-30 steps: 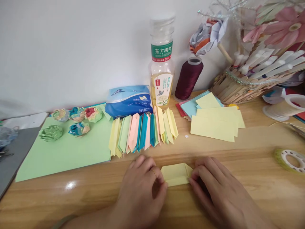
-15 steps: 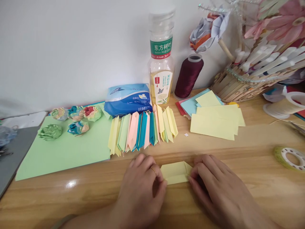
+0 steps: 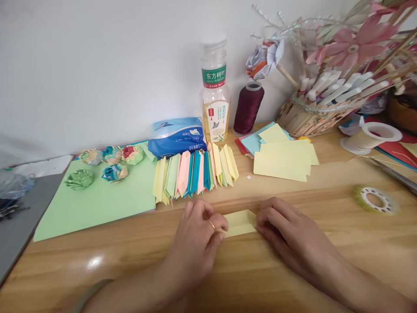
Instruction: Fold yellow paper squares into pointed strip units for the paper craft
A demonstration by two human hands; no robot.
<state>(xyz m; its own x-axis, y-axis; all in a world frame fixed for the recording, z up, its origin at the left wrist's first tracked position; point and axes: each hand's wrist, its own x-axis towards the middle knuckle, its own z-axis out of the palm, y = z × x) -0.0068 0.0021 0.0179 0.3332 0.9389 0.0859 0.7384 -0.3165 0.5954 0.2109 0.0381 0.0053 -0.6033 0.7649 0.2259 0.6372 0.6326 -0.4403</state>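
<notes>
two hands press one small piece of folded yellow paper (image 3: 240, 222) flat on the glossy wooden table (image 3: 293, 278). the left hand (image 3: 198, 243), a ring on one finger, pinches the paper's left end with curled fingertips; the right hand (image 3: 286, 237) bears down on its right end, fingers bent close together. half a second ago the strip showed a wider face with a slanted corner flap; now it is a narrower band. beyond lies a fanned row of pointed folded paper strips (image 3: 195, 176) in yellow, green, pink and blue, beside a matte green sheet (image 3: 97, 204) carrying crumpled paper rosettes (image 3: 112, 173). flat yellow sheets (image 3: 283, 161) lie to the right, a blue tissue pack (image 3: 177, 137) and clear tea bottle (image 3: 215, 104) behind.
</notes>
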